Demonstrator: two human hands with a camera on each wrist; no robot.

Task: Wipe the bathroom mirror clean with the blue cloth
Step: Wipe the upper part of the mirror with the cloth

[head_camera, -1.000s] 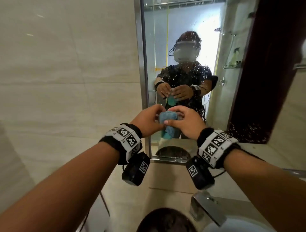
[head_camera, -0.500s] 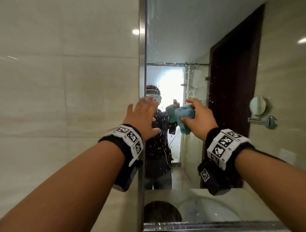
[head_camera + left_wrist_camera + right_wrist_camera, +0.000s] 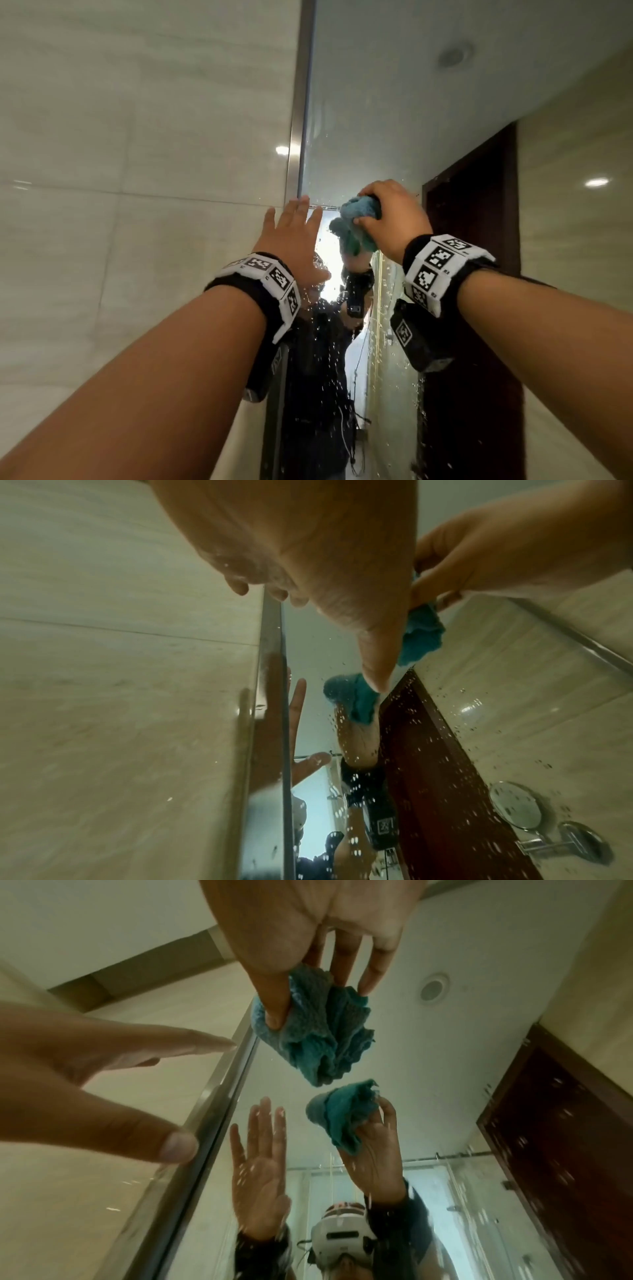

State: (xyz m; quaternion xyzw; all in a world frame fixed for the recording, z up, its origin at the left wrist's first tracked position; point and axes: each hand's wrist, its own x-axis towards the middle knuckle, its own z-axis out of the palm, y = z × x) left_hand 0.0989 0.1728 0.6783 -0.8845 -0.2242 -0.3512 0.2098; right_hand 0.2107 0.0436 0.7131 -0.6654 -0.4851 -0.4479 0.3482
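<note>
Mirror (image 3: 370, 113) glass fills the right of the head view, framed on its left by a metal edge strip (image 3: 301, 102) that meets a pale tiled wall (image 3: 137, 171). Water droplets speckle the lower glass, thick over the reflected dark door (image 3: 472, 308). The cloth (image 3: 359, 219), blue and bunched into a wad, sits high up near the mirror's left edge, gripped by the right hand (image 3: 394, 219). From the right wrist view the thumb (image 3: 274, 1001) digs into the cloth (image 3: 315, 1031) on one side while the fingers (image 3: 346, 958) curl round the other; the wad hangs just off the glass, its reflection (image 3: 342, 1112) close below, and whether it touches the surface I cannot tell. The left hand (image 3: 294, 236) is raised beside it, holding nothing, fingers straight and spread, fingertips up by the edge strip. In the left wrist view that palm (image 3: 308, 547) faces the glass, with the cloth (image 3: 421, 637) just to its right. Whether the left fingertips press on the mirror or the strip is unclear. A round wall mirror on a chrome arm (image 3: 517, 807) shows in reflection, lower right.
</note>
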